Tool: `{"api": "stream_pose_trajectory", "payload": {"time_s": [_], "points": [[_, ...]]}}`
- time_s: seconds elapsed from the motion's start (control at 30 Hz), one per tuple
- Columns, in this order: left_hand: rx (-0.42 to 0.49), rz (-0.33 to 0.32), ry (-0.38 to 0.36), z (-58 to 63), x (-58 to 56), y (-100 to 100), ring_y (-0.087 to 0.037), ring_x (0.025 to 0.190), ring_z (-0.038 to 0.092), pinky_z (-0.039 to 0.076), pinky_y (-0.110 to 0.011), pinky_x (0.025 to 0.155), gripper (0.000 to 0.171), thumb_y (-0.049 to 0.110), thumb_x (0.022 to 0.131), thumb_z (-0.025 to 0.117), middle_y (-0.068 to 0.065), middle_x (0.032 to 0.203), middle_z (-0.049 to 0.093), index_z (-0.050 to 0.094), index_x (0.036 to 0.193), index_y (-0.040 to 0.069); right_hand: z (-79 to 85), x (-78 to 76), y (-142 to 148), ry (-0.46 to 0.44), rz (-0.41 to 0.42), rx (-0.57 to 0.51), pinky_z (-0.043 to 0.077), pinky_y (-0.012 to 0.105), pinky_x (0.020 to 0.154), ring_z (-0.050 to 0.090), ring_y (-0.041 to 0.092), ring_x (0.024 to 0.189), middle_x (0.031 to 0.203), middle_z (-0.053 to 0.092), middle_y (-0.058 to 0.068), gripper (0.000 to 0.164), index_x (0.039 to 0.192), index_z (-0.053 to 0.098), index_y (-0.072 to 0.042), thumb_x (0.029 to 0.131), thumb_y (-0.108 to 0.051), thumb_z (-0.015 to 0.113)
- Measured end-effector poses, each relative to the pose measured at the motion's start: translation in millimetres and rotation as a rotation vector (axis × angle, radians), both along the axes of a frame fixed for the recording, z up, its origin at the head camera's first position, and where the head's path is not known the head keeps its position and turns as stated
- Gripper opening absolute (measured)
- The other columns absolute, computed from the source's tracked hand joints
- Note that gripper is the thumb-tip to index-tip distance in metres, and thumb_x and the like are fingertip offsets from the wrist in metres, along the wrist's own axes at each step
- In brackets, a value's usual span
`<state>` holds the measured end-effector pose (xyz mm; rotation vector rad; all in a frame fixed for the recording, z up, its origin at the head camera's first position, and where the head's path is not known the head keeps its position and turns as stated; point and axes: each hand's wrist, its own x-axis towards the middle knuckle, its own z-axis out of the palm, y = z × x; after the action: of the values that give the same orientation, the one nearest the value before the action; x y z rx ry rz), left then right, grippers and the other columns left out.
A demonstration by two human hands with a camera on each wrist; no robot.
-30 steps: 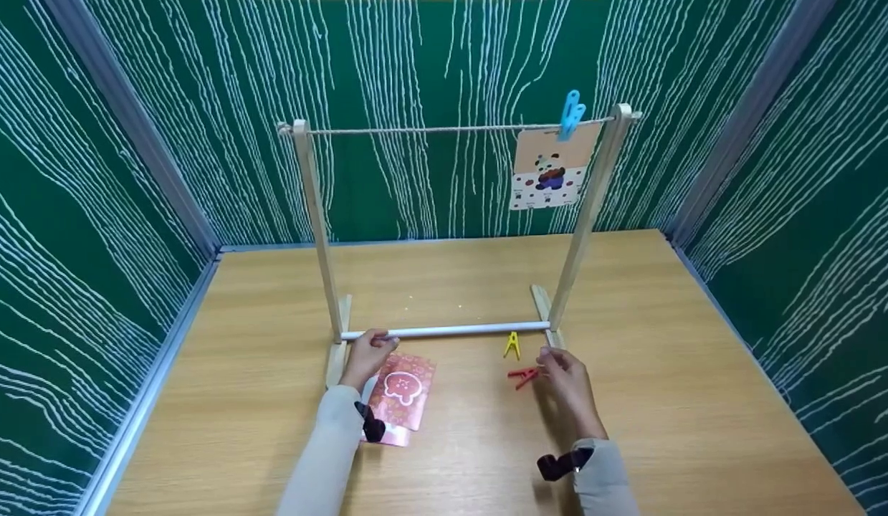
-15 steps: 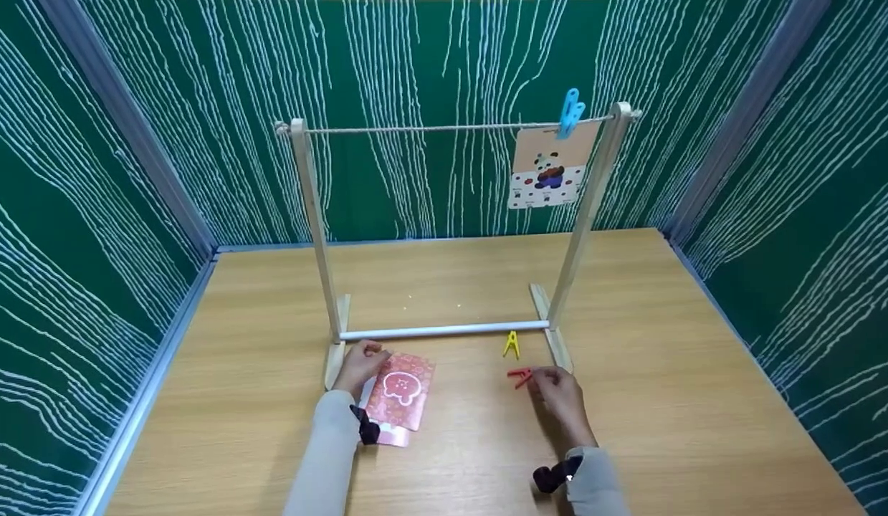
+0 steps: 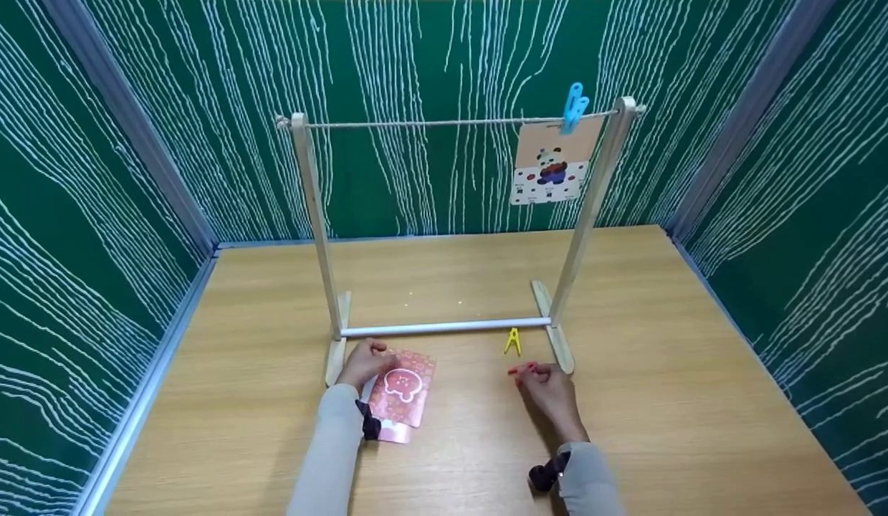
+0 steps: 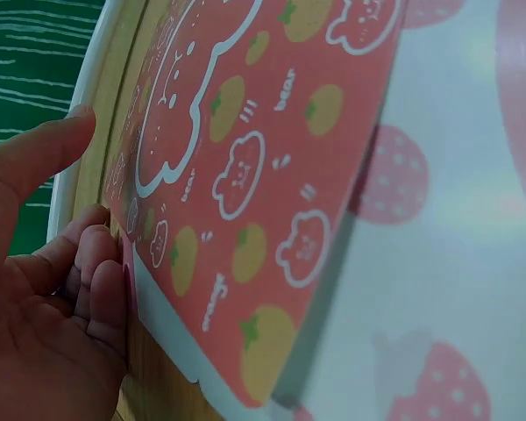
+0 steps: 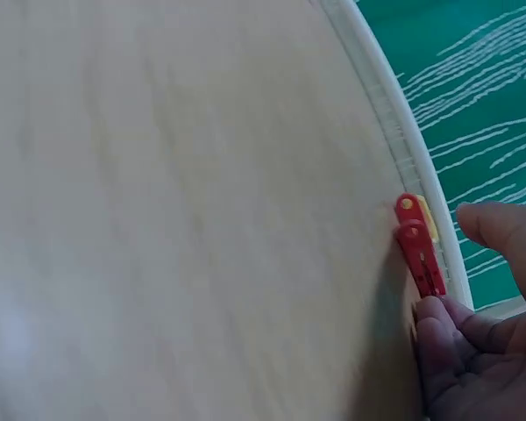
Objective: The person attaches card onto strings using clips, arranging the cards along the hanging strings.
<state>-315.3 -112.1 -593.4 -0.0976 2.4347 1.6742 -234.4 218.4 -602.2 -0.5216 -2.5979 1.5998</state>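
My left hand [image 3: 365,363] is over the upper left corner of the pink bear card [image 3: 402,387], which overlaps another card [image 3: 395,431] on the table. In the left wrist view, the thumb stands apart from the curled fingers [image 4: 101,276], which are at the pink card's edge. Over on the right, my right hand [image 3: 551,393] is at the red clothespin [image 3: 522,368]. Its fingertips [image 5: 434,311] touch one end of the clothespin, while the thumb is held away from it. A yellow clothespin [image 3: 513,342] lies just beyond, partly hidden behind the red one in the right wrist view.
Behind the cards stands a wooden frame [image 3: 316,222] with a white lower bar [image 3: 444,329] and a string [image 3: 415,124] across its top. A blue clothespin [image 3: 574,109] holds a panda card [image 3: 549,175] on the string's right part. Green walls enclose the table [image 3: 236,344].
My right hand has moved left and slightly down to the red clothespin, which now looks turned. The left hand has come down from the white bar to the pink card's corner.
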Motion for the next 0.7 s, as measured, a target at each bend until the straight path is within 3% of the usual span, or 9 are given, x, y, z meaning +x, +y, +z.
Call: {"api": "stream_pose_trajectory", "payload": {"time_s": [0.17,0.33,0.47,0.7], "points": [[-0.142,-0.054,0.042,2.6,1.2,0.6,-0.021,0.089,0.050,0.044,-0.031,0.079,0.053,0.012,0.070,0.078,-0.016,0.108,0.057,0.055,0.114,-0.005,-5.7,-1.9,-7.5,0.104,0.004,0.125,0.040,0.024,0.058,0.051,0.018,0.068,0.079,0.059,0.011,0.035,0.098,0.062,0.007,0.083,-0.024,0.071],[-0.209,-0.077,0.027,4.3,1.0,1.1,-0.022,0.089,0.050,0.044,-0.034,0.079,0.055,0.015,0.070,0.079,-0.016,0.104,0.054,0.054,0.116,-0.002,-8.3,-1.6,-12.3,0.173,-0.005,0.219,0.049,0.037,0.069,0.059,0.030,0.082,0.095,0.064,0.023,0.043,0.101,0.061,0.012,0.080,-0.024,0.074],[-0.220,-0.083,0.018,5.3,0.6,1.4,-0.024,0.094,0.051,0.045,-0.036,0.083,0.055,0.015,0.070,0.080,-0.016,0.107,0.053,0.054,0.116,-0.001,-8.9,-2.0,-14.2,0.164,-0.009,0.233,0.051,0.045,0.081,0.062,0.036,0.092,0.100,0.064,0.026,0.045,0.102,0.061,0.011,0.079,-0.025,0.074],[-0.219,-0.084,-0.005,8.4,1.9,2.6,-0.028,0.102,0.051,0.045,-0.042,0.090,0.055,0.012,0.069,0.080,-0.019,0.118,0.051,0.054,0.116,0.001,-7.6,-3.9,-15.9,0.094,-0.006,0.241,0.051,0.046,0.086,0.061,0.036,0.098,0.106,0.062,0.028,0.053,0.110,0.057,0.012,0.079,-0.028,0.075]]}}
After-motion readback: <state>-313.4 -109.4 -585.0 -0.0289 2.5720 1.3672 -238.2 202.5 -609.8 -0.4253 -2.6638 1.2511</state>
